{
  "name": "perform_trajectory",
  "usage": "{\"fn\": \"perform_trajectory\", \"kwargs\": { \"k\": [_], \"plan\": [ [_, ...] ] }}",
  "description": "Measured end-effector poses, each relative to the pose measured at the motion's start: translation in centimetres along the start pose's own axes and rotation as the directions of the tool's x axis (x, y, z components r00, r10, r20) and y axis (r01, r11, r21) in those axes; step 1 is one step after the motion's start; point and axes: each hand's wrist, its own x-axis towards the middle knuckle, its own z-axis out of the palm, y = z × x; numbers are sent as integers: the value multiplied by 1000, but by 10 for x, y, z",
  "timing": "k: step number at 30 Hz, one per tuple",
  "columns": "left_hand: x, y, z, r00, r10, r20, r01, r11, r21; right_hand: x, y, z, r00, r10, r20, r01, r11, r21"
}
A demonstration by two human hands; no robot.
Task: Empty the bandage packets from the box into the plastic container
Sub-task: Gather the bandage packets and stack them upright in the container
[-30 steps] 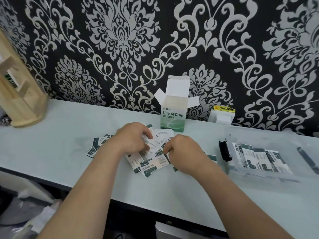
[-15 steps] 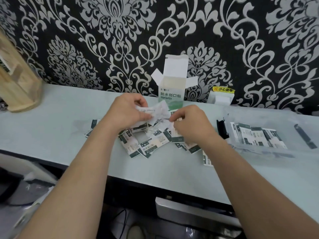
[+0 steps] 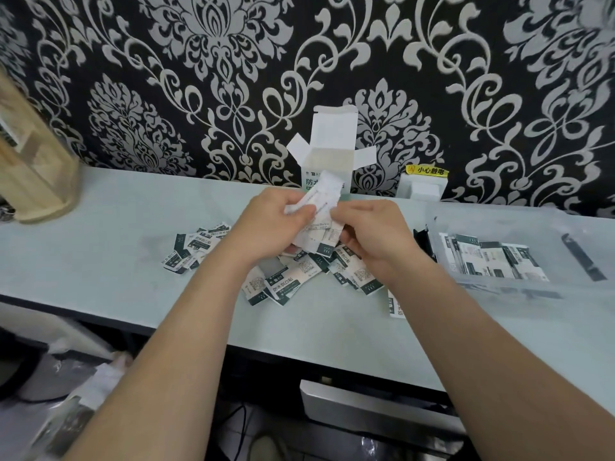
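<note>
- The left hand (image 3: 269, 224) is closed around a bundle of bandage packets (image 3: 321, 207), lifted just in front of the box (image 3: 327, 161); the fingers are curled and the thumb presses on the bundle.
- The right hand (image 3: 369, 234) is half closed and pinches the same bundle from the other side with its fingertips.
- One box stands open, with its flaps up, against the wall.
- Loose packets (image 3: 286, 281) lie on the table (image 3: 100, 254) in front of the box, under the hands; they overlap, so I cannot count them exactly.
- One plastic container (image 3: 519, 227) stands to the right of the box, with several packets (image 3: 489, 261) inside.
</note>
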Motion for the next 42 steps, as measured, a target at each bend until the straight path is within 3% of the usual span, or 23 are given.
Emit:
{"fn": "perform_trajectory", "kwargs": {
  "k": [2, 4, 6, 7, 9, 11, 13, 16, 19, 27, 29, 32, 35, 39, 42],
  "plan": [
    [1, -1, -2, 998, -11, -65, 11, 1000, -5, 4, 3, -1, 997, -11, -71, 9, 1000, -30],
    [4, -4, -3, 976, 23, -218, -17, 999, 33, 6, 4, 0, 996, -4, -94, 1, 999, -34],
    [3, -5, -1, 954, 80, -290, -58, 995, 82, 2, 2, 1, 999, 38, -36, -35, 994, 101],
    [2, -5, 3, 940, 172, -295, -113, 972, 205, -1, -1, 2, 997, 63, 32, -69, 972, 224],
    [-2, -5, 15, 881, 424, -211, -277, 823, 496, -6, -4, 3, 982, 59, 179, -128, 907, 400],
    [-4, -2, 26, 851, 513, -109, -367, 730, 576, -8, -5, 5, 979, 26, 202, -106, 911, 397],
    [-5, 1, 32, 895, 445, -19, -384, 791, 476, -7, -5, 6, 994, 59, 94, -89, 929, 358],
    [-7, 7, 26, 967, 239, 93, -250, 958, 139, -5, -3, 1, 991, 130, 20, -129, 926, 356],
    [-4, 6, 18, 994, 106, 5, -105, 993, -61, -4, -3, -2, 993, 109, 54, -122, 906, 406],
    [-7, 14, 27, 989, 87, -121, -82, 995, 49, 1, -6, 3, 995, 85, 53, -100, 864, 494],
    [-9, 16, 25, 991, 125, -38, -120, 986, 117, 2, -6, 0, 994, 107, 36, -111, 872, 478],
    [-14, 18, 22, 982, 169, 83, -188, 919, 348, 4, -4, -3, 992, 121, 32, -122, 878, 463],
    [-12, 17, 16, 971, 213, 112, -238, 924, 301, 3, -6, -2, 994, 81, 70, -104, 873, 476],
    [-14, 17, 23, 925, 253, 284, -324, 915, 239, 3, -5, 1, 979, -38, 202, -8, 975, 224],
    [-12, 11, 29, 925, 267, 271, -337, 906, 257, -1, -4, 4, 963, -59, 264, 76, 996, -56]
  ]
}}
